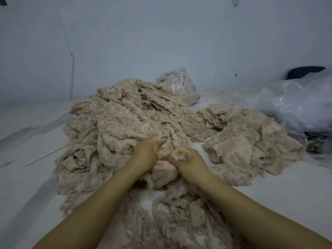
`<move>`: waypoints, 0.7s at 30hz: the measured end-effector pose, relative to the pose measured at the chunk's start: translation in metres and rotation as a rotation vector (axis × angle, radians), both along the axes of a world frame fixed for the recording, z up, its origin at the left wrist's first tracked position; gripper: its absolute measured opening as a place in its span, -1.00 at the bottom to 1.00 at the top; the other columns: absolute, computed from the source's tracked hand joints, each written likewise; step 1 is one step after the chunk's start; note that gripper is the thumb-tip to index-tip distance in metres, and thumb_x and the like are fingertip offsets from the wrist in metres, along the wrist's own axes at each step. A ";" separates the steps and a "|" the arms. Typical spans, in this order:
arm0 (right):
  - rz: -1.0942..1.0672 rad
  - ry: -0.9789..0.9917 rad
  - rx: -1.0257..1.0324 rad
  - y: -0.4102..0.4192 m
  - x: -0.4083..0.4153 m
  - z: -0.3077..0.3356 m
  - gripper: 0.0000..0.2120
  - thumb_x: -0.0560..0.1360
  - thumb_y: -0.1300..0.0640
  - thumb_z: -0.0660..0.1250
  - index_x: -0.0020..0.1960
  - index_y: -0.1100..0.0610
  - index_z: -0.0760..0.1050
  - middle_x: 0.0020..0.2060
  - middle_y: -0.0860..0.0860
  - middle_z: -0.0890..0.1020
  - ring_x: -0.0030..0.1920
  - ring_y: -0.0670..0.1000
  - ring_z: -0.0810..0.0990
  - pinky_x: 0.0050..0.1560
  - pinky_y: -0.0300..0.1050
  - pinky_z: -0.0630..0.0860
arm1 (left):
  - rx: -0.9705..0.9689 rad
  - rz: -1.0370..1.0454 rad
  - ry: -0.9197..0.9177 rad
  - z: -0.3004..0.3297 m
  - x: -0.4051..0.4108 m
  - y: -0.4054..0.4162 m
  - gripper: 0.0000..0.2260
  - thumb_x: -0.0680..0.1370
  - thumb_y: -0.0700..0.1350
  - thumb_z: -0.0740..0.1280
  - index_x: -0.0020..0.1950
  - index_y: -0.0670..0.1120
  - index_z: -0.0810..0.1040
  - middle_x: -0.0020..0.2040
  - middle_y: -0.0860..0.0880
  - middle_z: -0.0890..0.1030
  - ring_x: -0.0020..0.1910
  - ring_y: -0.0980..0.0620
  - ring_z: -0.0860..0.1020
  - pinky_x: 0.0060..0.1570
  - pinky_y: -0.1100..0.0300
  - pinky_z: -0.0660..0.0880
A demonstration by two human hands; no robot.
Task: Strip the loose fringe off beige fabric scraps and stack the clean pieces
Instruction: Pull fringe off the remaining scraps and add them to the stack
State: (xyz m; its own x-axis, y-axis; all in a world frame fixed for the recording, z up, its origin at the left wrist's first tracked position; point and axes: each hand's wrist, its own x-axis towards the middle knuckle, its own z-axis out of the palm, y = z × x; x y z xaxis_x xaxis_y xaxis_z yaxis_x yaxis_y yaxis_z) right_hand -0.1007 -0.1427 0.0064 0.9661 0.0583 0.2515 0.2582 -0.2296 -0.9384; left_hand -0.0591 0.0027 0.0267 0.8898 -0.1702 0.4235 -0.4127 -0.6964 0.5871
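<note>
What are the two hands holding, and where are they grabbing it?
Both hold one beige fabric scrap. The left hand grips its fluffy upper edge; the right hand pinches a tuft of fringe there.

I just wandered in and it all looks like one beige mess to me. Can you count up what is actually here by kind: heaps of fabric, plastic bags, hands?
Beige fabric heaps: 3 (big fringed heap, flatter stack, loose fringe nearest the person)
Plastic bags: 2 (stuffed bag, clear bag)
Hands: 2 (left hand, right hand), both gripping one scrap
Total: 7
</note>
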 end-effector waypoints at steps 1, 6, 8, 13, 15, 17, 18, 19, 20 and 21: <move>-0.027 0.001 0.016 -0.003 0.000 -0.001 -0.73 0.47 0.14 0.43 -0.34 0.00 0.44 -0.37 -0.11 0.55 -0.31 -0.17 0.50 -0.22 -0.27 0.40 | 0.017 0.048 0.017 -0.002 0.004 0.006 -0.71 0.63 -0.06 0.18 -0.26 -0.14 0.42 -0.30 -0.12 0.53 -0.23 -0.09 0.50 -0.24 0.12 0.32; -0.147 0.074 0.353 -0.025 0.005 0.001 -0.77 0.54 0.19 0.34 -0.26 0.19 0.42 -0.43 0.15 0.41 -0.40 0.09 0.38 -0.37 -0.14 0.30 | 0.174 0.147 0.047 -0.012 0.010 0.031 -0.68 0.62 0.00 0.19 -0.13 -0.23 0.51 -0.15 -0.18 0.60 -0.08 -0.13 0.55 -0.17 0.15 0.34; -0.069 0.145 0.411 -0.025 0.004 0.004 -0.87 0.53 0.17 0.35 -0.18 0.17 0.52 -0.38 0.16 0.61 -0.37 0.11 0.55 -0.37 -0.10 0.50 | 0.112 -0.045 0.011 -0.008 -0.001 0.019 -0.70 0.54 0.15 0.23 -0.13 -0.07 0.54 -0.21 0.04 0.58 -0.15 0.05 0.55 -0.25 0.24 0.34; -0.196 0.149 0.553 -0.023 0.009 0.006 -0.94 0.54 0.16 0.33 -0.12 0.08 0.52 -0.37 -0.11 0.68 -0.38 -0.13 0.64 -0.39 -0.26 0.55 | 0.007 -0.337 0.446 -0.013 -0.008 0.000 -0.89 0.47 0.00 0.43 -0.22 0.07 0.54 -0.38 0.17 0.56 -0.41 0.27 0.51 -0.37 0.41 0.39; -0.341 0.156 0.592 -0.039 0.015 0.009 -0.74 0.54 0.12 0.34 0.21 0.14 0.49 -0.11 -0.07 0.65 -0.14 -0.08 0.63 -0.12 -0.21 0.56 | 0.152 -0.277 0.449 -0.023 -0.003 0.014 -0.67 0.56 -0.14 0.33 -0.39 -0.07 0.36 -0.50 0.12 0.31 -0.55 0.24 0.27 -0.43 0.29 0.24; -0.368 0.205 0.561 -0.049 0.017 0.008 -0.47 0.52 0.08 0.37 0.42 0.21 0.33 0.06 0.06 0.58 0.01 0.01 0.58 0.05 -0.11 0.53 | 0.253 -0.234 0.481 -0.025 -0.002 0.025 -0.72 0.61 -0.21 0.21 -0.31 -0.16 0.37 -0.43 0.02 0.29 -0.53 0.22 0.22 -0.39 0.22 0.20; -0.341 0.231 0.570 -0.049 0.015 0.008 -0.44 0.51 0.08 0.39 0.44 0.21 0.31 0.13 0.10 0.57 0.06 0.06 0.58 0.11 -0.03 0.54 | 0.253 -0.229 0.494 -0.025 -0.002 0.027 -0.75 0.62 -0.19 0.19 -0.26 -0.17 0.41 -0.41 -0.01 0.33 -0.52 0.22 0.24 -0.38 0.23 0.21; -0.289 0.254 0.614 -0.046 0.015 0.007 -0.44 0.49 0.08 0.40 0.42 0.22 0.33 0.18 0.15 0.58 0.11 0.11 0.59 0.18 0.05 0.53 | 0.202 -0.226 0.475 -0.025 -0.003 0.026 -0.76 0.62 -0.15 0.20 -0.23 -0.17 0.46 -0.40 0.00 0.39 -0.50 0.20 0.31 -0.38 0.24 0.26; -0.251 0.276 0.639 -0.043 0.014 0.005 -0.44 0.48 0.09 0.42 0.40 0.24 0.36 0.19 0.19 0.58 0.13 0.16 0.60 0.21 0.12 0.52 | 0.054 -0.232 0.486 -0.020 -0.006 0.020 -0.75 0.61 -0.08 0.22 -0.19 -0.16 0.54 -0.36 0.02 0.50 -0.45 0.20 0.44 -0.33 0.25 0.37; -0.207 0.286 0.644 -0.038 0.013 0.004 -0.45 0.47 0.09 0.43 0.38 0.26 0.38 0.16 0.21 0.60 0.12 0.18 0.60 0.21 0.17 0.52 | -0.157 -0.257 0.524 -0.016 -0.009 0.011 -0.72 0.59 0.02 0.24 -0.09 -0.14 0.62 -0.25 0.01 0.63 -0.31 0.17 0.57 -0.21 0.27 0.47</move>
State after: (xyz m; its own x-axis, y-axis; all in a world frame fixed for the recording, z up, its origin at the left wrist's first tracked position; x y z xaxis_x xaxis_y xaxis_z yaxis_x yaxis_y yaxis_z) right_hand -0.0875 -0.1810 0.0100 0.9742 -0.2072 -0.0893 -0.0058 0.3727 -0.9279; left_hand -0.0683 0.0140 0.0111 0.9255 -0.3781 -0.0227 -0.1842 -0.5016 0.8453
